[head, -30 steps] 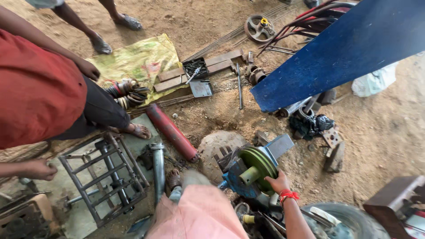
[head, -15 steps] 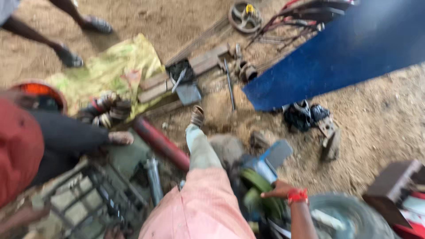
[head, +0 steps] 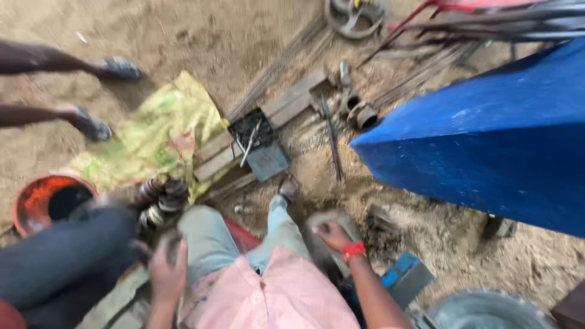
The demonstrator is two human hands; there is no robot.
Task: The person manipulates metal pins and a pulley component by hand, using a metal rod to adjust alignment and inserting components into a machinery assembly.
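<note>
Right hand: we find our right hand (head: 332, 234), a red band at the wrist, laid palm down on a grey rounded block (head: 323, 240); the fingers look spread and flat, gripping nothing that we can make out, though blur limits certainty.
Grey block position: directly under and around the right hand, on the sandy ground just right of our knee, with a blue metal part (head: 405, 277) near it on the wrist side.
Left hand: our left hand (head: 167, 268) rests by our left knee, fingers loosely curled; we cannot tell whether it holds anything.
Near the left hand: a stack of dark metal rings (head: 159, 201) lies just ahead of it, apart from the fingertips.
Neighbouring person: a dark-trousered leg (head: 61, 262) sits beside our left hand; two sandalled feet (head: 106, 97) stand further off.
Ground items: an orange bowl (head: 36, 198), a green-yellow cloth (head: 158, 137), an open tray of small parts (head: 256, 143).
Right side: a large blue panel (head: 487, 152) stands well apart from both hands.
</note>
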